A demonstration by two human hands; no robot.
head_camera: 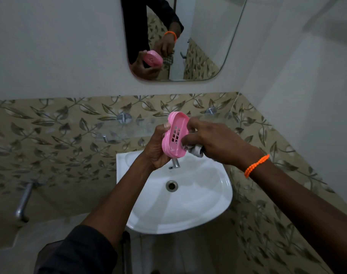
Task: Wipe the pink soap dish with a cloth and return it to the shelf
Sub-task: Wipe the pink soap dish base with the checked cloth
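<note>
My left hand grips the pink soap dish by its left edge, tilted upright above the sink so that its slotted inside faces me. My right hand holds a small grey cloth, bunched in the fingers and pressed against the dish's lower right rim. An orange beaded band sits on the right wrist. The glass shelf runs along the tiled wall just behind the dish, held by metal brackets.
A white basin with a drain and a short tap lies below the hands. A mirror above reflects both hands and the dish. A metal tap juts from the left wall. The wall tiles are leaf-patterned.
</note>
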